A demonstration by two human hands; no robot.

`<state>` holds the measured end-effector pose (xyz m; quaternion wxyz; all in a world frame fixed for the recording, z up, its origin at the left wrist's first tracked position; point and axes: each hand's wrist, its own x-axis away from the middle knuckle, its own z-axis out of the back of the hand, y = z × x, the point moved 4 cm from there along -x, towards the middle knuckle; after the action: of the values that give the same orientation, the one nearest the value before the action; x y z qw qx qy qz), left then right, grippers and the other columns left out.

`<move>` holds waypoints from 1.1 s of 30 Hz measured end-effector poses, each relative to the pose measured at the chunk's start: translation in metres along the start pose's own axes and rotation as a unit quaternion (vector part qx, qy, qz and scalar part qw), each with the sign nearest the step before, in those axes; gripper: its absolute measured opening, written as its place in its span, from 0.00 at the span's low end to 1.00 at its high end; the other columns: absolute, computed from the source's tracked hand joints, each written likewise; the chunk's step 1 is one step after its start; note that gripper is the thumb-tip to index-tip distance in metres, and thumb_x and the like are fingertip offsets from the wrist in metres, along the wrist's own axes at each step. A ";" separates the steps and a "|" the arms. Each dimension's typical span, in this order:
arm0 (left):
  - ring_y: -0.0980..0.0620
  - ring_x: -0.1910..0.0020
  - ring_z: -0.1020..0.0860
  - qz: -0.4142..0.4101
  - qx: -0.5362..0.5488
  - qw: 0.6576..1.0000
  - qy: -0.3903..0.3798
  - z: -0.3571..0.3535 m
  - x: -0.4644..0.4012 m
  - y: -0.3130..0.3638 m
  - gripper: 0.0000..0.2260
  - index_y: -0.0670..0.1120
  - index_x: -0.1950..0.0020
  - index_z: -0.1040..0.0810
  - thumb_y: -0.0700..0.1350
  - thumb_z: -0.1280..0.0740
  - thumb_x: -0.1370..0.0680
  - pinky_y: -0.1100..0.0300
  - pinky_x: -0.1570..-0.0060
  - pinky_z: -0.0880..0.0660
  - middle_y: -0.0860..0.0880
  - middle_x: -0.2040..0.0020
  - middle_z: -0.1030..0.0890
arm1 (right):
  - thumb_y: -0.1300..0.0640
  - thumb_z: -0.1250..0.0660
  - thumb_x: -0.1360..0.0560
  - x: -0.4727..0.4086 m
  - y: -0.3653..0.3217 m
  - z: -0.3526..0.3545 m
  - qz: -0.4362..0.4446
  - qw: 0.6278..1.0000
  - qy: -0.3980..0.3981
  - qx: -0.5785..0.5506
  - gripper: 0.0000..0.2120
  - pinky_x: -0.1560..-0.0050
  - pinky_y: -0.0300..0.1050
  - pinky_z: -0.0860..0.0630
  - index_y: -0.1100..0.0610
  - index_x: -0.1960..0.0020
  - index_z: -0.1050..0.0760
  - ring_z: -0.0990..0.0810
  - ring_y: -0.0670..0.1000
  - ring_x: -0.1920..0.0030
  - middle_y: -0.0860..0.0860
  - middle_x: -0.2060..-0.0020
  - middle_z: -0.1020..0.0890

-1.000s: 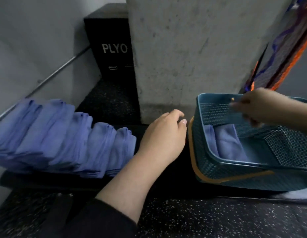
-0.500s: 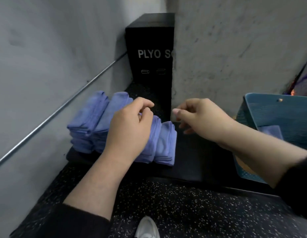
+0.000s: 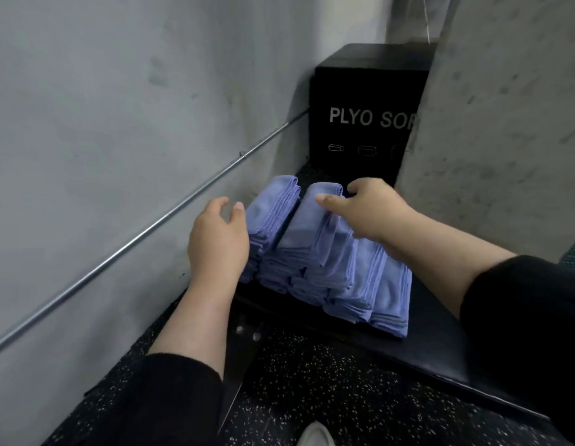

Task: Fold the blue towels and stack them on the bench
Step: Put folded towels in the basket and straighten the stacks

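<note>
Towels [image 3: 324, 252]: folded, between both hands, on bench [image 3: 440, 342].
Left hand [image 3: 220, 239]: relaxed, beside them.
Right hand [image 3: 369, 210]: fingers spread over them.

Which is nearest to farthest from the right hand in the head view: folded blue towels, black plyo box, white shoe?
1. Folded blue towels: directly under the right hand, which rests on them.
2. Black plyo box: just behind the hand, against the wall corner.
3. White shoe: on the floor at the bottom edge, clearly farthest.
</note>
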<state>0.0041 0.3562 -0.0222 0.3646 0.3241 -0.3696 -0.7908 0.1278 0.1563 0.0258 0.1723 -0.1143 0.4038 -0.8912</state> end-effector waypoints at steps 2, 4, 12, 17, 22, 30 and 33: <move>0.40 0.38 0.23 0.021 -0.014 1.000 -0.019 -0.006 -0.008 -0.009 0.19 0.42 0.35 0.22 0.53 0.39 0.18 0.46 0.38 0.26 0.41 0.38 0.19 | 0.37 0.30 0.26 -0.003 0.004 -0.011 -0.051 0.998 -0.029 0.027 0.27 0.50 0.54 0.18 0.64 0.53 0.25 0.18 0.60 0.58 0.58 0.62 0.21; 0.38 0.42 0.22 0.040 -0.024 0.998 -0.039 -0.013 -0.011 -0.012 0.19 0.41 0.39 0.21 0.53 0.40 0.18 0.46 0.42 0.25 0.41 0.43 0.17 | 0.36 0.33 0.25 -0.005 0.005 -0.019 -0.058 0.994 -0.045 0.077 0.27 0.52 0.51 0.21 0.62 0.56 0.27 0.18 0.61 0.57 0.59 0.61 0.21; 0.39 0.40 0.21 0.059 -0.042 0.990 -0.117 -0.029 -0.008 -0.005 0.21 0.43 0.44 0.19 0.60 0.32 0.24 0.44 0.38 0.25 0.44 0.41 0.17 | 0.36 0.30 0.27 -0.008 0.003 -0.032 -0.065 0.996 -0.013 0.066 0.23 0.46 0.52 0.21 0.54 0.62 0.32 0.19 0.58 0.49 0.52 0.60 0.21; 0.41 0.52 0.18 0.073 -0.024 0.982 -0.175 -0.036 0.000 0.004 0.25 0.50 0.54 0.20 0.67 0.36 0.38 0.44 0.48 0.20 0.49 0.57 0.17 | 0.46 0.27 0.27 -0.010 0.004 -0.042 -0.076 0.997 -0.012 -0.009 0.18 0.43 0.55 0.21 0.59 0.46 0.22 0.18 0.58 0.49 0.55 0.52 0.17; 0.48 0.54 0.19 0.080 0.052 0.978 -0.185 -0.034 0.006 0.015 0.20 0.50 0.43 0.24 0.54 0.31 0.33 0.53 0.53 0.22 0.52 0.52 0.18 | 0.56 0.27 0.29 -0.009 0.012 -0.049 -0.059 0.991 0.045 -0.111 0.09 0.46 0.58 0.20 0.53 0.57 0.28 0.18 0.57 0.53 0.53 0.59 0.19; 0.44 0.58 0.16 0.185 0.352 0.878 -0.266 -0.032 0.016 0.031 0.18 0.41 0.45 0.18 0.47 0.25 0.33 0.52 0.55 0.22 0.42 0.53 0.15 | 0.59 0.31 0.27 0.015 0.010 -0.026 -0.024 0.946 0.056 -0.319 0.06 0.53 0.63 0.17 0.54 0.50 0.20 0.15 0.59 0.54 0.55 0.56 0.14; 0.42 0.51 0.14 0.201 0.403 0.846 -0.285 -0.032 0.024 0.045 0.18 0.42 0.41 0.17 0.53 0.26 0.24 0.48 0.50 0.18 0.42 0.48 0.14 | 0.61 0.30 0.26 0.023 0.011 -0.010 -0.013 0.924 0.043 -0.380 0.07 0.49 0.63 0.17 0.55 0.48 0.19 0.14 0.59 0.53 0.55 0.54 0.13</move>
<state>0.0319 0.3050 -0.0074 0.2313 0.1211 -0.8008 -0.5390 0.1057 0.1473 0.0127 0.0869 -0.1377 0.7177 -0.6770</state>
